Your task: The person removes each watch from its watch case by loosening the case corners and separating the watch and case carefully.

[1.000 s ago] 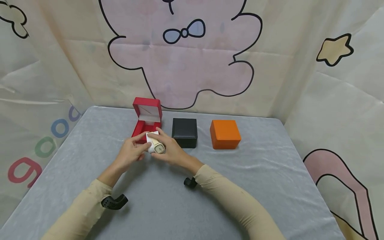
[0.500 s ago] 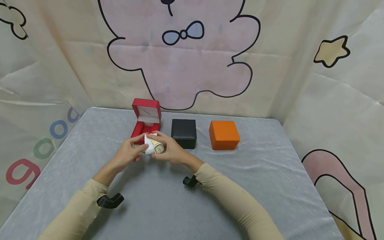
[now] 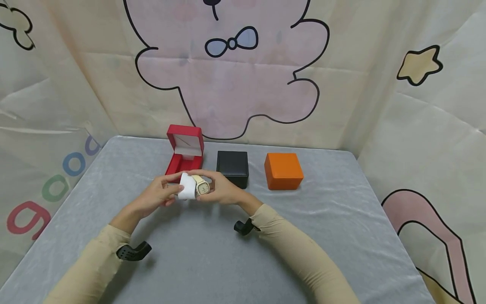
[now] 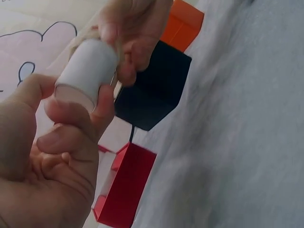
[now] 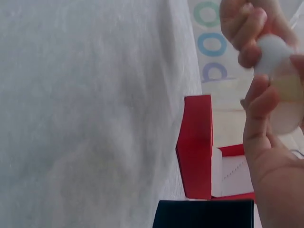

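Note:
A wristwatch [image 3: 203,188] with a cream strap and squarish face is looped around one end of a white watch cushion [image 3: 187,187]. The left hand [image 3: 152,196] pinches the cushion's free end between thumb and fingers, also plain in the left wrist view, where the cushion [image 4: 90,66] looks like a short roll. Gripping the watch from the other side is the right hand [image 3: 226,190]. In the right wrist view the strap [image 5: 287,88] is blurred and partly covered by fingers. Behind the hands stands a red watch box [image 3: 186,137], its lid up and pale lining showing.
A closed black box [image 3: 233,162] stands right of the red one, behind the right hand. Further right sits a closed orange box [image 3: 284,171]. Grey cloth covers the table [image 3: 243,261], and a printed curtain [image 3: 247,97] hangs behind its far edge.
Both hands have come slightly nearer the person, and the left hand has shifted left. More of the white cushion shows beside the watch. The boxes stay in place.

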Motion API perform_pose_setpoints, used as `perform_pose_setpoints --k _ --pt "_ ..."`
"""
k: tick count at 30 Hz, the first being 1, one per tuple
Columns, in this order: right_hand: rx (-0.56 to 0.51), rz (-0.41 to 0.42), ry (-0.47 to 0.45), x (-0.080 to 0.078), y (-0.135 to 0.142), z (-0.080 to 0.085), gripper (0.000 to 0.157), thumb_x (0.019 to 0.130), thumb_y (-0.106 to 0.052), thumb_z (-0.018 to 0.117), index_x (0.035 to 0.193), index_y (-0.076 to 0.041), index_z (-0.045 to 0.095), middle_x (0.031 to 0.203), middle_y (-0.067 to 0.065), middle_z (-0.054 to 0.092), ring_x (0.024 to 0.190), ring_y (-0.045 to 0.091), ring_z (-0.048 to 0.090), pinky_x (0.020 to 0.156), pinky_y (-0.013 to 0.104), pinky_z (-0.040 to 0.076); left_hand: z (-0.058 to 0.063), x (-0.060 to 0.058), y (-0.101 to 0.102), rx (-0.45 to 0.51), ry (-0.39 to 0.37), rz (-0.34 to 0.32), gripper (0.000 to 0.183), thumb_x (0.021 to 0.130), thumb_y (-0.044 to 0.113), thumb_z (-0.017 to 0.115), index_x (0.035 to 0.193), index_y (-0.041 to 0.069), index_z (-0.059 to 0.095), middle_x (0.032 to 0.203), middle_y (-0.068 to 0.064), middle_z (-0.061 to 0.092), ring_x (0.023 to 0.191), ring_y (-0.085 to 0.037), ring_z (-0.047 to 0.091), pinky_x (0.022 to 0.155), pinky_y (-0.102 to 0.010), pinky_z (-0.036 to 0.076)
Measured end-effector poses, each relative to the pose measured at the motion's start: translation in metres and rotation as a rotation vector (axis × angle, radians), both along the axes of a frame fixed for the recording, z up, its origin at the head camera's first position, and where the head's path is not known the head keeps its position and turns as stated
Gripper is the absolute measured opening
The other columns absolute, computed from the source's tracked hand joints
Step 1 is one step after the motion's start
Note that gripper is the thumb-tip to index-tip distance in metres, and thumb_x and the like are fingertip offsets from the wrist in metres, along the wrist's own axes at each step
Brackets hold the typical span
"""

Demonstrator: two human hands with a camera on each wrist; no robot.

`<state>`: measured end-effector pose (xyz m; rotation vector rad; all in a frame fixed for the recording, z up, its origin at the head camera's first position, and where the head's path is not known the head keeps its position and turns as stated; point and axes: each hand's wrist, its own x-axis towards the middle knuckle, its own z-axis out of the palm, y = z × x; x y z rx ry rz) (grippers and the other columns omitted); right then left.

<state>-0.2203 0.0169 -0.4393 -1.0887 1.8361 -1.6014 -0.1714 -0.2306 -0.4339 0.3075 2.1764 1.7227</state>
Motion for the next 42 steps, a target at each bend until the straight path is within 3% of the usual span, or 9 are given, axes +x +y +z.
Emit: perform_pose_setpoints --k 7,13,18,23,27,31,35,42 --pt "0.041 0.059 -0.080 -0.003 0.011 0.005 0.076 0.089 0.002 0.067 0.157 -0.012 0.037 0.156 0.009 0.040 0.103 0.021 0.066 0.089 0.029 0.058 -0.002 -0.004 -0.009 -0.025 -0.033 -0.061 0.061 0.103 0.022 0.057 0.157 0.005 0.034 0.057 0.002 0.048 0.049 -0.011 0.046 0.045 -0.026 0.036" --pt "0.031 0.047 -0.096 -0.004 0.016 0.007 0.066 0.090 0.002 0.066 0.152 -0.007 0.044 0.154 0.011 0.044 0.114 0.022 0.060 0.089 0.028 0.057 -0.004 -0.004 -0.021 0.024 -0.045 -0.108 0.058 0.105 0.019 0.051 0.157 0.003 0.031 0.059 0.000 0.044 0.053 -0.008 0.046 0.043 -0.029 0.029" --pt "-0.013 0.013 -0.197 -0.002 0.018 0.009 0.067 0.090 0.008 0.063 0.153 -0.003 0.041 0.153 0.020 0.042 0.105 0.018 0.062 0.085 0.022 0.057 -0.007 -0.003 -0.027 0.067 -0.061 -0.103 0.057 0.106 0.019 0.050 0.157 0.003 0.029 0.063 -0.002 0.042 0.055 -0.008 0.044 0.045 -0.029 0.031" --pt "-0.059 -0.068 -0.249 0.001 0.017 0.005 0.072 0.089 0.012 0.063 0.155 -0.003 0.038 0.157 0.028 0.037 0.099 0.012 0.065 0.081 0.020 0.057 -0.007 -0.004 -0.029 0.047 -0.081 -0.083 0.061 0.106 0.022 0.051 0.159 0.004 0.025 0.065 0.001 0.047 0.056 -0.007 0.047 0.049 -0.025 0.037" --pt "-0.059 -0.152 -0.281 0.004 0.017 0.004 0.074 0.088 0.011 0.067 0.154 -0.008 0.041 0.156 0.027 0.042 0.101 0.010 0.066 0.082 0.020 0.057 -0.005 -0.004 -0.030 0.037 -0.088 -0.054 0.065 0.107 0.024 0.050 0.161 0.005 0.020 0.064 0.003 0.048 0.056 -0.007 0.047 0.050 -0.025 0.039" --pt "-0.052 -0.195 -0.369 0.008 0.017 0.005 0.076 0.088 0.009 0.068 0.155 -0.016 0.041 0.151 0.023 0.050 0.104 0.009 0.066 0.083 0.021 0.057 -0.004 -0.005 -0.032 0.038 -0.087 -0.037 0.065 0.107 0.024 0.050 0.161 0.005 0.019 0.065 0.004 0.051 0.057 -0.007 0.049 0.052 -0.022 0.042" --pt "-0.052 -0.197 -0.441 0.010 0.018 0.005 0.075 0.090 0.009 0.066 0.155 -0.018 0.041 0.144 0.027 0.055 0.101 0.008 0.068 0.085 0.022 0.056 -0.003 -0.005 -0.032 0.041 -0.083 -0.029 0.066 0.107 0.024 0.051 0.161 0.004 0.018 0.068 0.004 0.055 0.057 -0.008 0.051 0.053 -0.022 0.044" --pt "-0.027 -0.168 -0.450 0.012 0.016 0.002 0.070 0.091 0.010 0.065 0.153 -0.015 0.044 0.141 0.025 0.058 0.103 0.008 0.066 0.083 0.022 0.055 -0.002 -0.005 -0.035 0.029 -0.074 -0.016 0.068 0.107 0.025 0.050 0.161 0.004 0.015 0.069 0.002 0.058 0.059 -0.009 0.053 0.054 -0.027 0.044"
